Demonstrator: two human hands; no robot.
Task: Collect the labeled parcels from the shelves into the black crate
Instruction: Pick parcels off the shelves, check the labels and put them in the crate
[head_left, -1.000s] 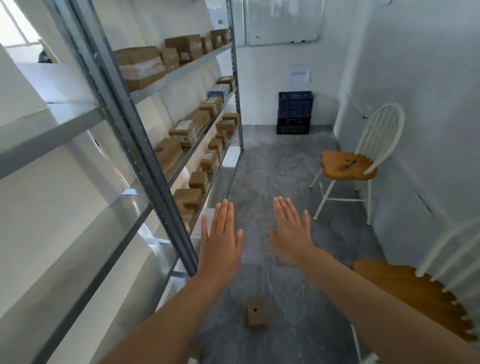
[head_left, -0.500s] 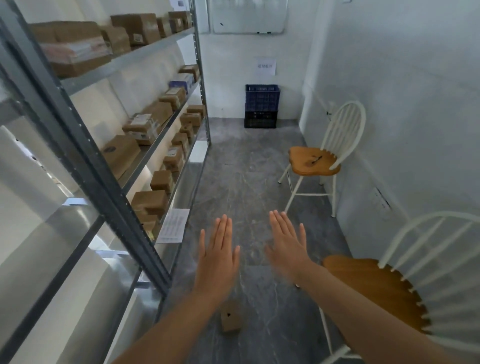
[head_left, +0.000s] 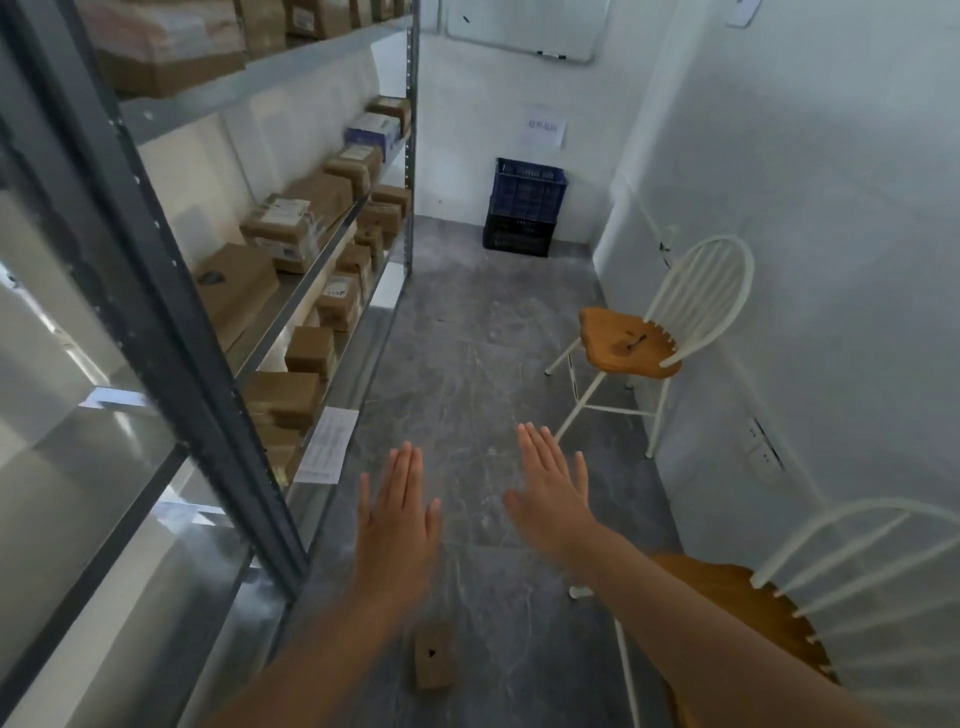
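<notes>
My left hand (head_left: 397, 525) and my right hand (head_left: 553, 493) are stretched out flat, palms down, above the grey floor, and hold nothing. A metal shelf rack (head_left: 156, 270) runs along the left wall with several brown cardboard parcels (head_left: 283, 231) on its levels, some bearing white labels. At the far wall a blue crate (head_left: 530, 184) is stacked on a black crate (head_left: 517, 236). A small brown parcel (head_left: 434, 654) lies on the floor below my left forearm.
A white chair with a wooden seat (head_left: 631, 343) stands by the right wall. A second such chair (head_left: 779, 613) is close at the lower right. A printed sheet (head_left: 327, 444) hangs on the lower shelf edge. A whiteboard (head_left: 524, 26) hangs on the far wall.
The view has swung right and downward, so the shelves slid left in the frame. Both hands stay flat and apart, lower in the frame now.
</notes>
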